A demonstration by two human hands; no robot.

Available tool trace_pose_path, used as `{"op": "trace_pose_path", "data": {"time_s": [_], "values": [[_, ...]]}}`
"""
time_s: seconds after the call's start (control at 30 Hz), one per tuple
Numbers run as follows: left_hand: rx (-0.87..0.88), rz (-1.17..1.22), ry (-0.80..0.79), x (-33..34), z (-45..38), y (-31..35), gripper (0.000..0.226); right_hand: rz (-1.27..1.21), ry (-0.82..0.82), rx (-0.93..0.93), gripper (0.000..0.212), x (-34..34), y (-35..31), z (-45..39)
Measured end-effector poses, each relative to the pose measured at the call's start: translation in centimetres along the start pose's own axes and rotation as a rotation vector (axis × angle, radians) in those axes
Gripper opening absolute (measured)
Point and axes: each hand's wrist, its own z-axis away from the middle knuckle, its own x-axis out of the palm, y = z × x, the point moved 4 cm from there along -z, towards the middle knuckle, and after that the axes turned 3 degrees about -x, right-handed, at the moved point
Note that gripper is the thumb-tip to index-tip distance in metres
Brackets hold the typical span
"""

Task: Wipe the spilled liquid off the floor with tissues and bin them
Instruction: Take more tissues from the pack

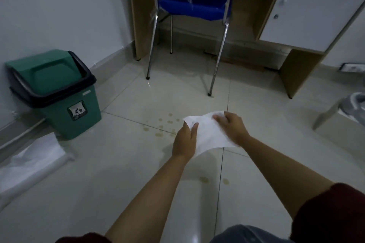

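We hold one white tissue [209,134] spread above the floor [98,183] — left hand [184,141] and right hand [232,126] each pinching an edge. Yellowish drops [164,126] lie just beyond it, the green bin [59,92] well left.

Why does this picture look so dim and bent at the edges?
Head view: dim, bluish light; the wide lens bows the white cabinet and the wooden desk panel; the glossy floor tiles show soft reflections; the white tissue in both hands is slightly blurred.
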Motion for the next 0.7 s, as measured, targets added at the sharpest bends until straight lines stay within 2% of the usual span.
{"op": "trace_pose_path", "data": {"time_s": [0.17, 0.27, 0.37, 0.53, 0.63, 0.7], "values": [[-0.061, -0.094, 0.060, 5.3, 3.3, -4.1, 0.039, -0.050, 0.005, 0.050, 0.039, 2.9, 8.0, 2.9], [-0.101, -0.218, 0.043, 7.4, 5.1, -6.7, 0.043, -0.033, 0.010, 0.090, 0.041, 4.4, 12.2, 4.5], [-0.091, -0.369, 0.061, 8.3, 6.7, -8.6, 0.039, 0.065, 0.024, 0.080, 0.029, 5.3, 15.4, 6.1], [0.014, -0.597, 0.142, 8.4, 7.2, -10.6, 0.016, 0.367, 0.042, -0.015, 0.029, 6.8, 17.5, 7.5], [0.050, -0.634, 0.119, 8.4, 6.8, -11.1, 0.019, 0.480, 0.082, -0.129, 0.027, 7.1, 17.7, 7.0], [0.025, -0.634, 0.141, 8.3, 6.7, -11.5, 0.024, 0.497, 0.084, -0.123, 0.027, 7.2, 18.0, 6.5]]}}
